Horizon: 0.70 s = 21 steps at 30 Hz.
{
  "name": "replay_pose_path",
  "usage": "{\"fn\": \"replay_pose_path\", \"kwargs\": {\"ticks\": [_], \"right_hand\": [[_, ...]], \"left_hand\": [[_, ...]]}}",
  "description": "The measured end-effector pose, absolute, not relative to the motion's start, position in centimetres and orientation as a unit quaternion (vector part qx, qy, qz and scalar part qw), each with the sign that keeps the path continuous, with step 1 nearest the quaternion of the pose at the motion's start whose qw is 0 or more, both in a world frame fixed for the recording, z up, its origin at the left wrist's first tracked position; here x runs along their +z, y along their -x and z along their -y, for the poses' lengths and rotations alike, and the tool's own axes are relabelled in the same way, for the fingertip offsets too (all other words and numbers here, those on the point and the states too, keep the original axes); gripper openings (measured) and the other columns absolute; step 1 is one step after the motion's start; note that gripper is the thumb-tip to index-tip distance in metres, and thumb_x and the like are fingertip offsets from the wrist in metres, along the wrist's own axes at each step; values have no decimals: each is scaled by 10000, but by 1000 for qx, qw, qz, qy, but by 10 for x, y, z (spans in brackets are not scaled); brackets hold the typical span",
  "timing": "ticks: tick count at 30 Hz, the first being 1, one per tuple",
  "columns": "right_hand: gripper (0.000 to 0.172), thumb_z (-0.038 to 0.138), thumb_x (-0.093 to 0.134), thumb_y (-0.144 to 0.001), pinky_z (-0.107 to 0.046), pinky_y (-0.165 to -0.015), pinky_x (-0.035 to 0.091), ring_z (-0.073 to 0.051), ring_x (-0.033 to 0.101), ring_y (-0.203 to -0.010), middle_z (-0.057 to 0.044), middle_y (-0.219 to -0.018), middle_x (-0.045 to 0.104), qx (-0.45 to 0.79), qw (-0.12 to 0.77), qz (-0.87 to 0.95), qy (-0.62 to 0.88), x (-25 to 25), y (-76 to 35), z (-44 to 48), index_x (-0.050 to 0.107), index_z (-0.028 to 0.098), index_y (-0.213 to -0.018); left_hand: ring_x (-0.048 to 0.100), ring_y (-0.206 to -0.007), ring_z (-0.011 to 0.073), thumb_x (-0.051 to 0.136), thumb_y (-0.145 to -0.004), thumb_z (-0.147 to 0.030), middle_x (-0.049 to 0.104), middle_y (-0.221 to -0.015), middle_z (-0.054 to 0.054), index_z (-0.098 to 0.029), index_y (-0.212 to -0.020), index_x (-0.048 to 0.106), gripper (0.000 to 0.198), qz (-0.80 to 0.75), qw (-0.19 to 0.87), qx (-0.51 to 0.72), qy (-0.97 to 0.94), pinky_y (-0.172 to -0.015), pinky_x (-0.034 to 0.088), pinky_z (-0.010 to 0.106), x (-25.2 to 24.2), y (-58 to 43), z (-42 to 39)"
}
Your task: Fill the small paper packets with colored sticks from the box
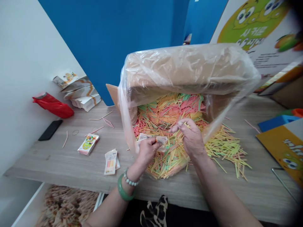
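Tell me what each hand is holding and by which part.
The left hand pinches a small flat printed paper packet at its right end. The right hand holds a few thin yellow sticks in its fingertips; which part cannot be told.

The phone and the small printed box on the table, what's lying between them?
In the head view, between the phone and the box lie a pink stick and a small ring on bare wood.

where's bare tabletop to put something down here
Free: the near table edge left of the flat packets, and near right past the spilled sticks. Crowded: the box mouth around both hands, and the far left corner by the red bag.
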State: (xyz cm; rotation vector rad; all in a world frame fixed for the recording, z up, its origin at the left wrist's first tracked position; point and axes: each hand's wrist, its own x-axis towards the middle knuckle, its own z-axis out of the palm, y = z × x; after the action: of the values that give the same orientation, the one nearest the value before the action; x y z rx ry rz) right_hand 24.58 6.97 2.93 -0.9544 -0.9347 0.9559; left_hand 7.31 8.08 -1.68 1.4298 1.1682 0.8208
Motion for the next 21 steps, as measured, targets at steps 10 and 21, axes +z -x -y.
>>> {"fn": "replay_pose_path", "kwargs": {"ticks": [10,21], "right_hand": [[202,382,617,-931,-429,-884,541,-188,736,-756,54,-685,704,384,746,396,373,36,-211,-65,478,241,-892],[134,344,556,-977,-466,-956,524,-199,749,-841,20,-779,757,330,746,428,388,27,-211,-65,474,245,-935]], "left_hand": [[437,-396,80,652,-737,-361,451,-527,-66,-181,-607,563,239,-449,598,308,-588,-392,336,208,-9,-87,-75],[441,-414,86,641,-760,-321,440,-486,-64,-184,-575,540,251,-466,573,292,-607,-423,324,207,-11,-85,-76]]}}
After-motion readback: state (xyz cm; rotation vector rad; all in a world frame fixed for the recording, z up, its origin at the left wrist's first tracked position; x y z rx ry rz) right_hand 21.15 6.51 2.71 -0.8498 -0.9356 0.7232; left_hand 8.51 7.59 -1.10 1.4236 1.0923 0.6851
